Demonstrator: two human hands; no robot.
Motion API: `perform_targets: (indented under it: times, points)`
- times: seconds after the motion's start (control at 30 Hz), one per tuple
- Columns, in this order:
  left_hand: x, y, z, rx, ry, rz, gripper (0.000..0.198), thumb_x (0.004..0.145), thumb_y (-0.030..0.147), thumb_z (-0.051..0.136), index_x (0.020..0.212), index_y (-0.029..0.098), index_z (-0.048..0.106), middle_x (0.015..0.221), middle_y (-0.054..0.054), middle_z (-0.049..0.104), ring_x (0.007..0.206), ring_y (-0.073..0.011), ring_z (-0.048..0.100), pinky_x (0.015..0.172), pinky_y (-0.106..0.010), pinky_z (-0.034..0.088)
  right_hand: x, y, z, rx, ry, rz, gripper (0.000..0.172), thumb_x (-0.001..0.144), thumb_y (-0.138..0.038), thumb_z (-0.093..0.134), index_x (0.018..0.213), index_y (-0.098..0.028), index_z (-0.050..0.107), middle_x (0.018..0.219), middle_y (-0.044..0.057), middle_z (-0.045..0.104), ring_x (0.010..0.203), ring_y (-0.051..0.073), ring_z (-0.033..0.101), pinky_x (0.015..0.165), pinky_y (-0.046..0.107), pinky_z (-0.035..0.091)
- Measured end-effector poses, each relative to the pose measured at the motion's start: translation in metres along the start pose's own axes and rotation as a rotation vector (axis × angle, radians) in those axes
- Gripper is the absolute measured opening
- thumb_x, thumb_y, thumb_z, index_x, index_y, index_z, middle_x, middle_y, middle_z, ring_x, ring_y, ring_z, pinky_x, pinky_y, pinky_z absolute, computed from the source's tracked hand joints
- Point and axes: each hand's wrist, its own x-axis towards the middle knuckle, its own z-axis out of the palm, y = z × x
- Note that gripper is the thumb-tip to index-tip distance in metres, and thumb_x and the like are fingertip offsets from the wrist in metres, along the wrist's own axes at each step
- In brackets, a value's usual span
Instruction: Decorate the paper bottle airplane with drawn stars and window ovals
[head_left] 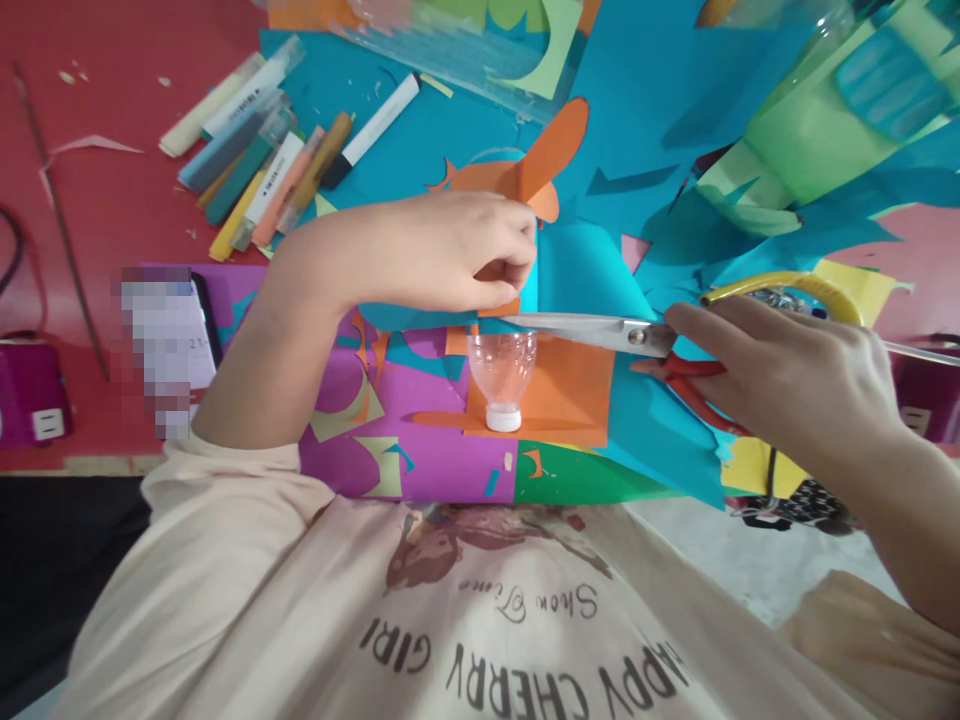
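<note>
A clear plastic bottle (501,365) with a white cap lies with its neck toward me, its body wrapped in blue paper. Orange paper pieces stick up from it, among them a long rounded orange paper flap (559,145). My left hand (480,250) is curled over the wrapped body, fingers closed on a small orange paper strip (499,308). My right hand (795,370) grips red-handled scissors (622,332). Their blades point left, look nearly together, and the tip reaches the strip's edge. Whether the blades touch the paper I cannot tell.
Several markers (262,165) lie at the upper left, near a phone (176,345). Cut paper scraps cover the purple sheet (420,460). A yellow-handled tool (795,285) lies beyond my right hand. A green paper-wrapped bottle (810,130) lies at the upper right.
</note>
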Motion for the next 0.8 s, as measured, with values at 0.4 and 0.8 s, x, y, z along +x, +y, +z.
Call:
perform_targets:
  times: [0.4, 0.8]
  points:
    - [-0.003, 0.002, -0.005, -0.045, -0.016, -0.011, 0.023, 0.09, 0.027, 0.048, 0.075, 0.016, 0.061, 0.096, -0.004, 0.064, 0.072, -0.0136, 0.054, 0.068, -0.027, 0.039, 0.002, -0.005, -0.003, 0.069, -0.08, 0.055, 0.043, 0.103, -0.045, 0.031, 0.089, -0.018, 0.06, 0.068, 0.003, 0.062, 0.054, 0.016, 0.062, 0.04, 0.025, 0.025]
    - [-0.002, -0.001, -0.003, -0.081, 0.009, 0.003, 0.029, 0.087, 0.038, 0.048, 0.07, 0.018, 0.059, 0.084, -0.003, 0.062, 0.071, -0.0149, 0.055, 0.065, -0.027, 0.038, 0.011, -0.012, -0.002, 0.066, -0.075, 0.041, 0.035, 0.101, -0.043, 0.039, 0.091, -0.018, 0.061, 0.068, 0.001, 0.062, 0.047, 0.012, 0.051, 0.042, 0.023, 0.021]
